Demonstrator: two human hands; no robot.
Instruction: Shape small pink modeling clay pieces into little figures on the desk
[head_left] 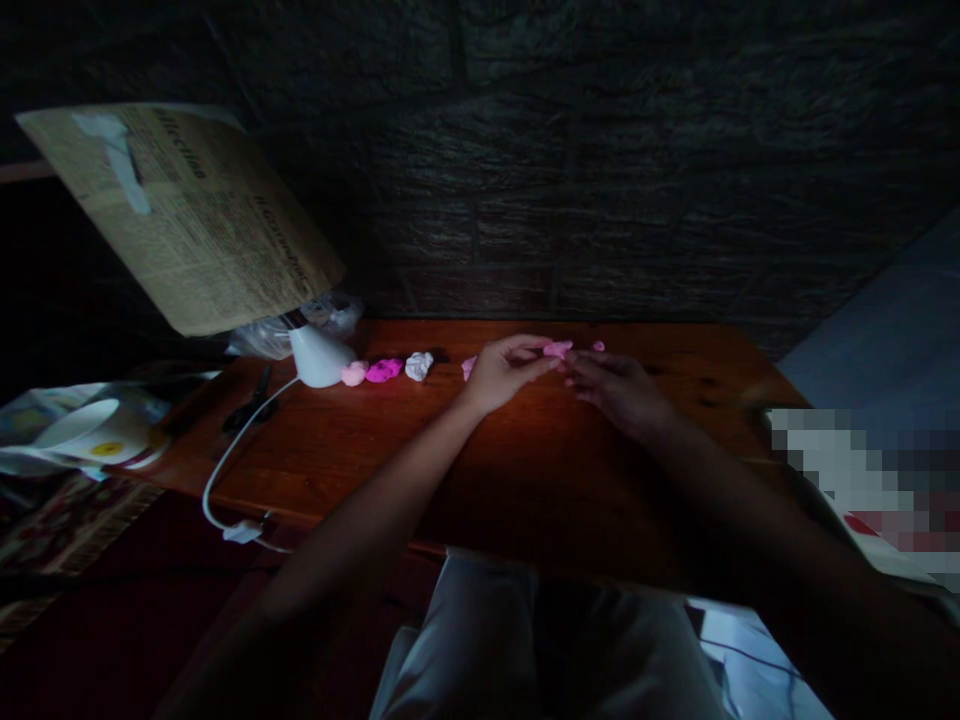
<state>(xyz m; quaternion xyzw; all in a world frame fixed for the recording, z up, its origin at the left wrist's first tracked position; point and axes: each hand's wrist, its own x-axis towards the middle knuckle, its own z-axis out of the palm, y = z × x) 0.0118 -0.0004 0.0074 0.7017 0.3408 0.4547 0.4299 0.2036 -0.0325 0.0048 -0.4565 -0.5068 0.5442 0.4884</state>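
Note:
My left hand (pixel 504 370) and my right hand (pixel 616 388) meet near the far edge of a reddish wooden table (pixel 420 470). Both pinch a small pink clay piece (pixel 557 349) between their fingertips. A tiny pink bit (pixel 598 346) lies just right of it, and another pink piece (pixel 469 366) peeks out left of my left hand. Further left sit three lumps in a row: a white one (pixel 418 365), a magenta one (pixel 384 370) and a pale pink one (pixel 354 373).
A white lamp base (pixel 319 356) stands at the back left, its cable (pixel 225 470) running off the table edge. Newspaper (pixel 180 215) covers the lamp above. Black scissors (pixel 251 405), a plastic bag (pixel 330 315) and a white mug (pixel 94 435) lie left. A dark brick wall is behind.

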